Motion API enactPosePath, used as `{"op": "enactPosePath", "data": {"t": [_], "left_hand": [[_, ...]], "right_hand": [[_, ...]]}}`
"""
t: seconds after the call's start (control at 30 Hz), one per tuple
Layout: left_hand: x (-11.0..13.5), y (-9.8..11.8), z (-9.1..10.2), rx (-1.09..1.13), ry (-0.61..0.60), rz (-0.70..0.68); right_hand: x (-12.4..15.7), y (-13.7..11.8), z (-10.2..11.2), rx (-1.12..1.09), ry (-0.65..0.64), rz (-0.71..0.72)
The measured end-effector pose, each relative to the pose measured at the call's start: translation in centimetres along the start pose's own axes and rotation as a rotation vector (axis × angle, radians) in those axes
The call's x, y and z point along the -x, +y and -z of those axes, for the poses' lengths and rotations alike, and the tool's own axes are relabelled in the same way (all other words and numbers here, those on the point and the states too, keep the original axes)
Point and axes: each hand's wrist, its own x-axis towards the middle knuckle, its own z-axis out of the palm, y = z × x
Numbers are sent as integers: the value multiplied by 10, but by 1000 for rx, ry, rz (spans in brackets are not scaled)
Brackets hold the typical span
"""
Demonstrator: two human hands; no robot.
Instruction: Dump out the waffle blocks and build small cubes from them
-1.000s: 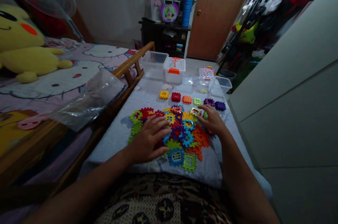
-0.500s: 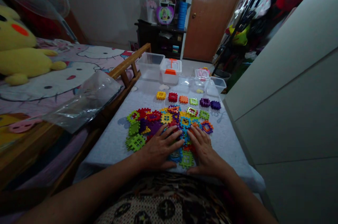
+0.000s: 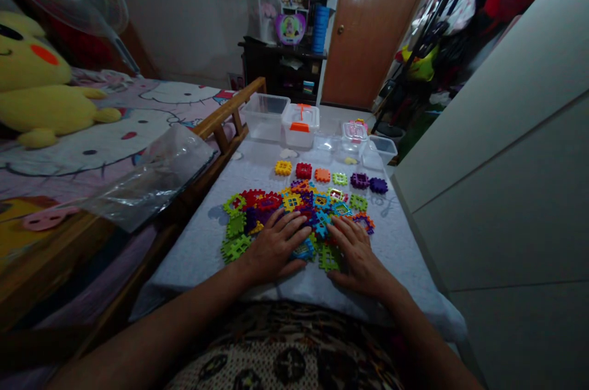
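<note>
A loose pile of colourful plastic interlocking building tiles, among them a yellow window tile (image 3: 291, 201), lies on the cloth-covered table (image 3: 193, 255). My left hand (image 3: 276, 246) rests palm down on the near middle of the pile, fingers spread, partly covering a blue tile (image 3: 304, 249). To its right, my right hand (image 3: 356, 252) also lies flat with fingers apart, over the pile's right side beside a green tile (image 3: 328, 257). Both hands hide the tiles beneath them. Beyond the pile runs a row of tile stacks by colour, including a red stack (image 3: 304, 170) and a dark purple stack (image 3: 378, 185).
At the table's far end stand an open clear bin (image 3: 265, 123), a lidded box with orange handle (image 3: 300, 126) and smaller clear containers (image 3: 354, 132). Left is a bed with a wooden rail (image 3: 225, 114), a plastic bag (image 3: 156, 175) and a yellow plush toy (image 3: 41, 95). A white cabinet (image 3: 506, 163) flanks the right.
My hands have shifted slightly toward me and some tiles beneath them have moved. A blue tile now shows on the pile's right side. The camera view has shifted a little.
</note>
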Motion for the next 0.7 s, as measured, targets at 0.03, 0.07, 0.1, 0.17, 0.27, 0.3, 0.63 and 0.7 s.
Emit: {"op": "enactPosePath", "data": {"t": [0.03,0.07,0.1,0.17,0.27,0.3,0.63,0.7], "left_hand": [[1,-2,0,0,16,15],[3,-3,-1,-1,34,27],[5,-4,-2,-4,53,36],[9,-6,-4,-9,86,43],[14,-7,-7,-10,115,43],[15,-7,-8,-10,123,40],[17,-2,-7,-57,147,-16],[18,-3,-6,-58,136,-18]], "right_hand": [[1,1,0,2,2,-3],[1,2,1,5,3,-6],[2,2,2,6,2,-9],[2,4,6,-4,-3,-4],[-3,6,15,-43,13,18],[-7,7,19,-54,31,18],[-68,16,21,-93,-26,51],[-73,17,20,-79,-67,38]]}}
